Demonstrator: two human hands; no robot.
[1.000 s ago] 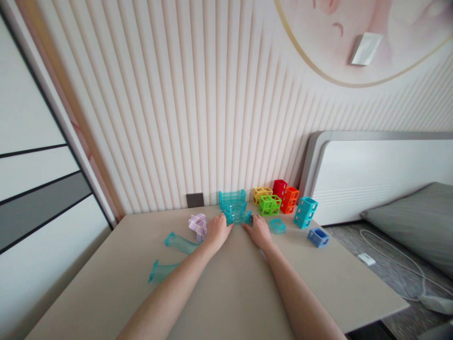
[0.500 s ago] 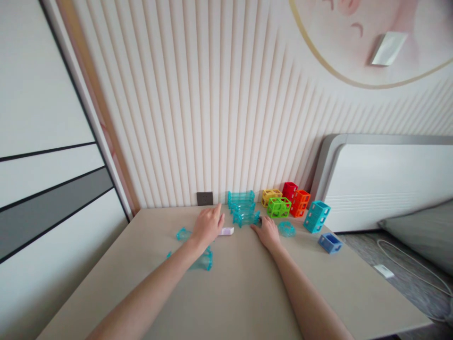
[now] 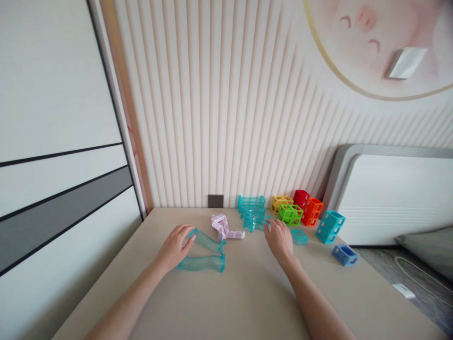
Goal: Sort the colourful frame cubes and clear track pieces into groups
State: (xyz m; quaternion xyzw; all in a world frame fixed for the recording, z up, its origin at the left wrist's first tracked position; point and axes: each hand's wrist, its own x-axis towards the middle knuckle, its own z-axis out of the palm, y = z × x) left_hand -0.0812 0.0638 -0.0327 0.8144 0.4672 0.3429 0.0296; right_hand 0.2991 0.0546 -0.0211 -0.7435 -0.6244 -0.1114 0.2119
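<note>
My left hand (image 3: pixel 177 246) is at the left of the table, its thumb and fingers closed around the left end of a clear teal track piece (image 3: pixel 208 242). Just in front of that lies a second teal track piece (image 3: pixel 202 263), nearly parallel to it. My right hand (image 3: pixel 279 238) rests on the table, fingers curled at the right end of the nearest of several teal track pieces (image 3: pixel 254 223) lined up near the wall. Between the hands lies a folded purple piece with pale lines (image 3: pixel 221 226), a flat purple arm stretching right.
Right of my right hand stand yellow (image 3: pixel 282 204), green (image 3: pixel 290 215), red (image 3: pixel 300 198), orange (image 3: pixel 312 211) and teal (image 3: pixel 330 227) open-sided blocks. A round teal piece (image 3: pixel 299 237) and a blue block (image 3: pixel 344 255) lie nearer. The ribbed wall (image 3: pixel 198 118) bounds the table behind.
My left hand has moved left and nearer, from beside the purple piece to the teal track piece's end. The purple piece is now uncovered. The view has shifted slightly; my right hand stays by the teal pieces.
</note>
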